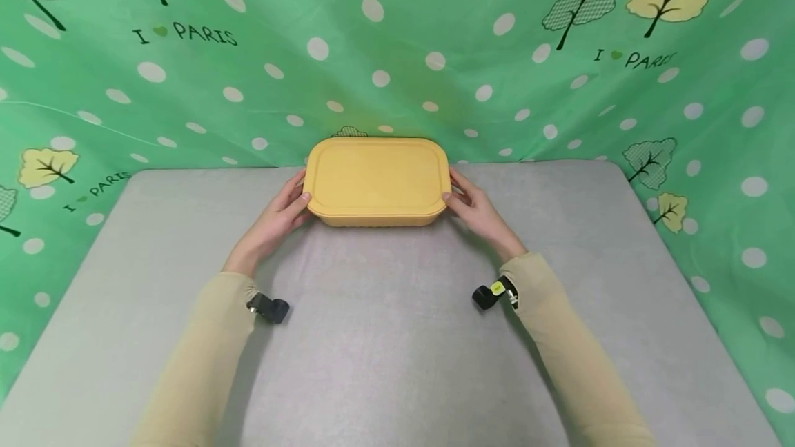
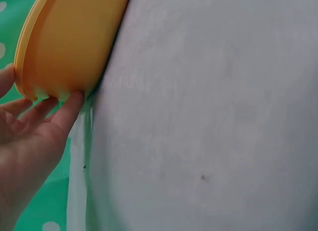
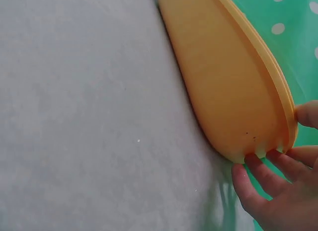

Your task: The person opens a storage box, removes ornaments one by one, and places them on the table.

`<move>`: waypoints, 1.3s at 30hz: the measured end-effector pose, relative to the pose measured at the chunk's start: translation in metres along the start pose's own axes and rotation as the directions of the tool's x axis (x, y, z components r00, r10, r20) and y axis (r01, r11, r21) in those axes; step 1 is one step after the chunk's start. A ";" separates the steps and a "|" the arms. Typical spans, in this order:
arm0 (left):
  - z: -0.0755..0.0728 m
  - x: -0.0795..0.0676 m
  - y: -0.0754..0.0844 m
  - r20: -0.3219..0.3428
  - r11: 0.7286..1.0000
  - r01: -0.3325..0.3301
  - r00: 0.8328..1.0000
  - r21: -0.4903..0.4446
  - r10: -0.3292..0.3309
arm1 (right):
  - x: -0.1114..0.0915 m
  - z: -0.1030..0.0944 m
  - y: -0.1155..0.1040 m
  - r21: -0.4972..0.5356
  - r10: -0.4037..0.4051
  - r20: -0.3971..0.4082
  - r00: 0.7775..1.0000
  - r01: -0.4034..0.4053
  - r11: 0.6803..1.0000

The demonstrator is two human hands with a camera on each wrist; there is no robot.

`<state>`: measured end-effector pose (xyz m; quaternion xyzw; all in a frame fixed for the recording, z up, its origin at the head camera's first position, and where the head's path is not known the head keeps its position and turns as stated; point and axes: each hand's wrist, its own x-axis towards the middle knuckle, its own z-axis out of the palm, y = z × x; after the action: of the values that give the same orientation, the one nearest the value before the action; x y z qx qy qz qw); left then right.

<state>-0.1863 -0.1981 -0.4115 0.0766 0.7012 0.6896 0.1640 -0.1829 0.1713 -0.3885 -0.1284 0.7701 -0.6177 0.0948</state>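
A yellow lidded box [image 1: 377, 178], rectangular with rounded corners, stands at the far edge of the table with its lid on. Its left end is held by my left hand [image 1: 282, 212], the thumb on the lid's rim and the fingers spread along the side wall. My right hand [image 1: 478, 214] grips the opposite end in the same way. In the left wrist view, fingertips [image 2: 74, 99] touch the box's wall [image 2: 79, 42] low down. Fingertips [image 3: 239, 172] also meet the wall [image 3: 223, 82] in the right wrist view. What the box contains is hidden.
A grey table surface [image 1: 379, 336] spreads in front of the box. Behind it and along both sides hangs a green curtain [image 1: 397, 40] with white dots and printed trees. Small black cameras [image 1: 271, 309] are strapped to both wrists, over beige sleeves [image 1: 199, 357].
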 end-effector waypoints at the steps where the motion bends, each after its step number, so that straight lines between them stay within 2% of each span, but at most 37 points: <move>1: 0.000 0.000 0.000 -0.002 1.000 -0.002 1.000 -0.009 0.002 | 0.001 -0.001 0.004 0.030 0.004 -0.001 1.000 -0.004 1.000; 3: -0.001 0.000 0.000 -0.010 1.000 -0.010 1.000 -0.020 0.010 | 0.002 -0.001 0.011 0.060 -0.003 -0.006 1.000 0.003 0.998; 6: -0.003 -0.001 0.000 -0.026 0.999 -0.025 0.999 -0.028 0.024 | 0.001 0.000 0.013 0.054 -0.021 -0.035 0.999 0.022 0.998; 10: -0.003 -0.002 0.005 -0.056 0.996 -0.059 0.997 -0.059 0.056 | -0.004 0.004 0.002 0.008 -0.089 -0.101 0.991 0.090 0.996; 14: -0.003 -0.002 0.013 -0.119 0.989 -0.146 0.982 0.033 0.149 | -0.009 0.010 -0.016 -0.023 -0.137 -0.173 0.975 0.135 0.991; 17: -0.002 -0.003 0.021 -0.156 0.978 -0.181 0.968 0.106 0.196 | -0.007 0.012 -0.015 0.006 -0.135 -0.213 0.968 0.140 0.990; 23: -0.002 -0.004 0.032 -0.131 0.981 -0.195 0.972 0.007 0.194 | -0.001 0.010 -0.002 0.071 -0.157 -0.283 0.946 0.184 0.980; 28: -0.006 -0.011 0.031 -0.061 0.981 -0.191 0.979 0.027 0.192 | -0.008 0.004 -0.004 0.064 -0.137 -0.245 0.960 0.157 0.985; 35: -0.009 -0.031 0.027 0.010 0.994 -0.095 0.995 0.062 0.094 | -0.026 0.000 -0.001 0.017 -0.085 -0.128 0.988 0.088 0.996; 39: -0.008 -0.041 0.020 0.031 0.992 -0.078 0.997 0.099 0.075 | -0.038 0.001 0.002 0.015 -0.043 -0.076 0.996 0.045 0.999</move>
<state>-0.1535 -0.2188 -0.3864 0.1211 0.7292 0.6581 0.1431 -0.1468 0.1831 -0.3911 -0.1210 0.7650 -0.6304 0.0529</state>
